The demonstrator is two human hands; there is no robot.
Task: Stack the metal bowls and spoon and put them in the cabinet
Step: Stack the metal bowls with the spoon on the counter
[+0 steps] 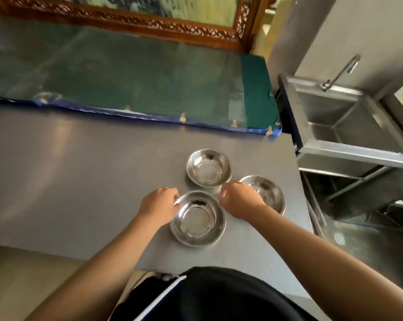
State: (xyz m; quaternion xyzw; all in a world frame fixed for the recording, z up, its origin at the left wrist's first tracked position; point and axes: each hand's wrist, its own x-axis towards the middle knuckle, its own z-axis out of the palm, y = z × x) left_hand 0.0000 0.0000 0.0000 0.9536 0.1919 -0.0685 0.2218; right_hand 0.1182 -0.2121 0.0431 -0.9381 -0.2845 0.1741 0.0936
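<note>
Three metal bowls sit upright and empty on a grey counter [80, 181], grouped in a loose triangle near its right end. The near bowl [197, 220] lies closest to the person. The far bowl [208, 167] sits just beyond it, and the right bowl [269, 193] sits to the right, partly hidden by an arm.

The near bowl lies directly between the two hands. The left hand [160, 206] is at its left rim, fingers curled with the tips touching or almost touching the edge. The right hand [238, 200] is just off its upper right rim, fingers bent and slightly apart, holding nothing. Whether either hand has a firm grip on the rim cannot be told.

Both hands are about equally close to the near bowl, so it looks like the first one to be lifted, probably onto the far bowl straight ahead. The bowls are round, so no side favours a grip.

No spoon is visible, and no cabinet can be made out. A steel sink [349, 126] stands beyond the counter's right end.
</note>
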